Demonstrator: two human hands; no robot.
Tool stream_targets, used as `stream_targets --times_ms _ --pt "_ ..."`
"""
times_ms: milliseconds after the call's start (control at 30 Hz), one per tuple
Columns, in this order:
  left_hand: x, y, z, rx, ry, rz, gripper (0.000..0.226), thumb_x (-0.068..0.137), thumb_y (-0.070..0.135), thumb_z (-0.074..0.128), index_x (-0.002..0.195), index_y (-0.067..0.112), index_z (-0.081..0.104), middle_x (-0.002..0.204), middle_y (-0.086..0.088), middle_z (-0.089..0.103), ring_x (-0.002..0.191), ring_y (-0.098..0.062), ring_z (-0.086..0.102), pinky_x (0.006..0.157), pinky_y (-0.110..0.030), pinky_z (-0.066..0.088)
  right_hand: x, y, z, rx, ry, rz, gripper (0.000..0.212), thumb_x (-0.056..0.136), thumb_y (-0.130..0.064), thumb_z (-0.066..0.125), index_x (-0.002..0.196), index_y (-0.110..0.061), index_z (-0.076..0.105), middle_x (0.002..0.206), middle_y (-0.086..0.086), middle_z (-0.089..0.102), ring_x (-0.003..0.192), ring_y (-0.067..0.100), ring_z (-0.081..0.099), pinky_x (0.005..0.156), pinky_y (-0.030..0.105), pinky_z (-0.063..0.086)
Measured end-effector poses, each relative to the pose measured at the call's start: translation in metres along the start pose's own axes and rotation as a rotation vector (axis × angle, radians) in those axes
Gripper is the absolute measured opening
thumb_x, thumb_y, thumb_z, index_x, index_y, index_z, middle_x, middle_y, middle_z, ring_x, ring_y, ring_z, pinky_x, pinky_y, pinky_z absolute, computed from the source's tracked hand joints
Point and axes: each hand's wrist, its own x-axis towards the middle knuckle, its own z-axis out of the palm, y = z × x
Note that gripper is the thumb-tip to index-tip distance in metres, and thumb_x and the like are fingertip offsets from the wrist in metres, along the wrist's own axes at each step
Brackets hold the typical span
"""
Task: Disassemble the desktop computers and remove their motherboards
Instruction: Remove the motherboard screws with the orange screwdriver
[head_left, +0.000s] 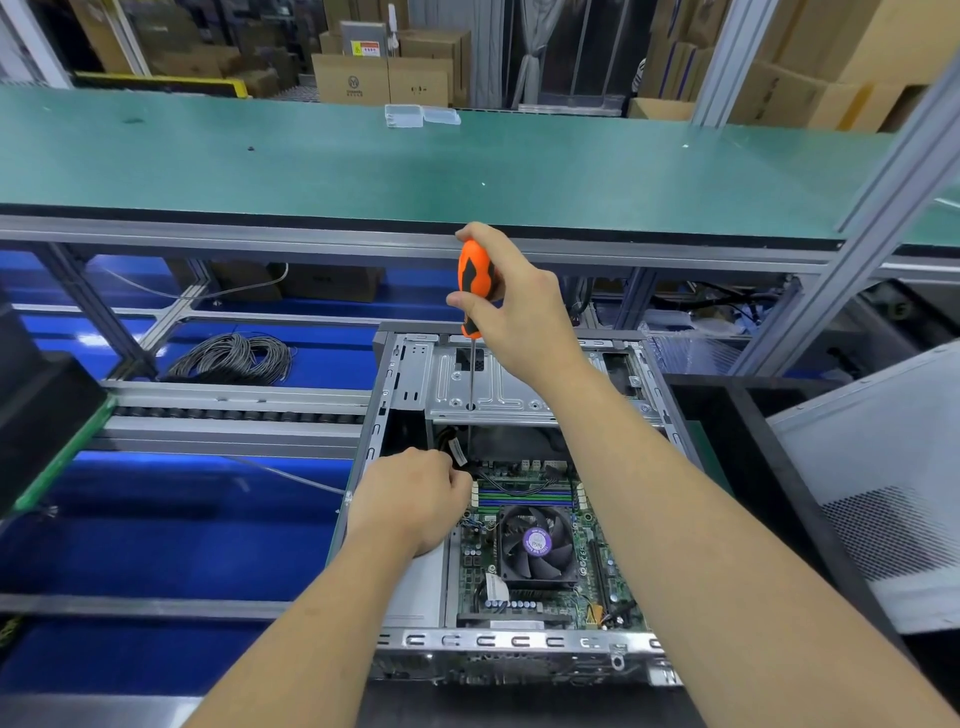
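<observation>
The screwdriver (471, 283) had an orange handle with black patches; its thin shaft was silver. The motherboard (545, 551) was green; its fan (537, 540) was black with a purple round sticker. The computer case (514, 642) was shiny grey; the workbench top (363, 166) was green; the floor mat (156, 525) was bright blue; the cable coil (234, 358) was grey; the cardboard boxes (382, 78) were brown; a white panel (878, 493) had a pattern of tiny dots.

Bare matt metal case (415, 364); orange-black plastic screwdriver (472, 283) handle; smooth green shelf mat (311, 166).
</observation>
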Motion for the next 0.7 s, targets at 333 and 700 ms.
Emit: stream_targets --times_ms 333,700 --pt "0.000 0.000 0.000 0.016 0.001 -0.001 0.039 0.092 0.042 0.035 0.064 0.020 0.053 0.060 0.004 0.055 0.055 -0.013 0.050 0.048 -0.027 0.031 0.021 -0.012 -0.006 -0.439 0.180 0.019 0.037 0.089 -0.050 0.066 0.106 -0.017 0.067 0.085 0.001 0.051 0.083 0.028 0.055 0.071 0.032 0.040" --pt "0.001 0.000 0.000 0.012 -0.005 -0.005 0.037 0.090 0.042 0.035 0.066 0.020 0.053 0.061 0.003 0.056 0.059 -0.017 0.053 0.055 -0.030 0.040 0.052 -0.035 -0.040 -0.520 -0.321 0.148 0.042 0.093 -0.048 0.061 0.078 -0.009 0.057 0.073 0.004 0.054 0.067 0.021 0.052 0.065 0.034 0.042"
